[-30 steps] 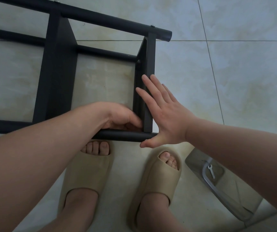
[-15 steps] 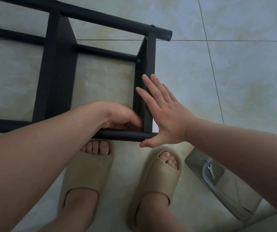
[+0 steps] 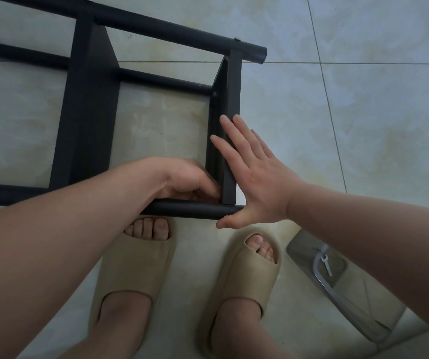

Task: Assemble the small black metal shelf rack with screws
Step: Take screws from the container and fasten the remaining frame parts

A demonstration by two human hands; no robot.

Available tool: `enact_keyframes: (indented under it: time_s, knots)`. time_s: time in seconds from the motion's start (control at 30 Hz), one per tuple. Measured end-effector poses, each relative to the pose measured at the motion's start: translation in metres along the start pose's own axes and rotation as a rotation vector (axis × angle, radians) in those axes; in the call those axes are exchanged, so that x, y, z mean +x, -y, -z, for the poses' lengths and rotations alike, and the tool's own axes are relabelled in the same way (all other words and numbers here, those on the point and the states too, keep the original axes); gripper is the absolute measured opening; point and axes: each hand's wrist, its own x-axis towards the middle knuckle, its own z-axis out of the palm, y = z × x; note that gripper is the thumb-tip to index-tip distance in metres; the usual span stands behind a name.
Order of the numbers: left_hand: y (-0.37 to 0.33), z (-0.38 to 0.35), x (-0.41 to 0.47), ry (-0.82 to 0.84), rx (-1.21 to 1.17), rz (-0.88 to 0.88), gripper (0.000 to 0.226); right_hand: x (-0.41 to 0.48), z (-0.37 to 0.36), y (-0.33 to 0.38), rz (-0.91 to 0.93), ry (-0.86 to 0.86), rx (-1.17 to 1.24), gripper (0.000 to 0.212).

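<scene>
Head view: the black rack (image 3: 89, 112) lies on its side on the tiled floor (image 3: 363, 125), running from the far left up to both hands.

The right hand (image 3: 257, 187) is flat against the outer face of the rack's end plate (image 3: 230, 141). Its fingers (image 3: 236, 136) are straight and slightly apart, pointing away from the person along the plate. The thumb reaches out beneath the tip of the near tube (image 3: 190, 209), touching or just under it.

The left hand (image 3: 185, 180) sits on the other side of that plate, tucked into the inside corner where the plate meets the near tube. Its fingers (image 3: 208, 189) are curled together with the thumb against the plate. They may be pinching a small part there, but the corner is dark and I cannot tell whether they hold anything.

Beyond the right fingertips, a small screw head (image 3: 215, 94) shows on the inner face of the plate where a thin crossbar (image 3: 161, 80) joins it. Farther off, the far tube (image 3: 182, 35) crosses the plate's top end.

Below both hands are two feet in beige slippers (image 3: 135, 263), toes near the near tube. To the right of the right wrist, well apart from the fingers, a small wrench (image 3: 326, 265) lies on a clear plastic wrapper (image 3: 301, 248) on the floor.
</scene>
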Motion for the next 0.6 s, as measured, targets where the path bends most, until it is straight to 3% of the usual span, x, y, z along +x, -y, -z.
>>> enact_keyframes:
  time_s: [0.13,0.3,0.47,0.6]
  knots:
    - [-0.0005,-0.0004,-0.0010,0.047,-0.031,0.020,0.035,0.0001,0.0003,-0.0001,-0.003,0.003,0.006,0.136]
    - [-0.0013,-0.0032,0.0005,-0.015,0.008,-0.008,0.014,-0.0005,0.0003,0.0002,-0.004,0.000,0.004,0.137]
    - [0.0020,0.0005,0.0013,0.012,-0.016,-0.029,0.038,-0.0006,-0.0004,0.0003,-0.003,-0.004,-0.003,0.138]
    - [0.0001,0.0013,0.0001,0.045,-0.043,-0.009,0.038,-0.0004,-0.0002,0.0006,-0.001,-0.004,-0.010,0.138]
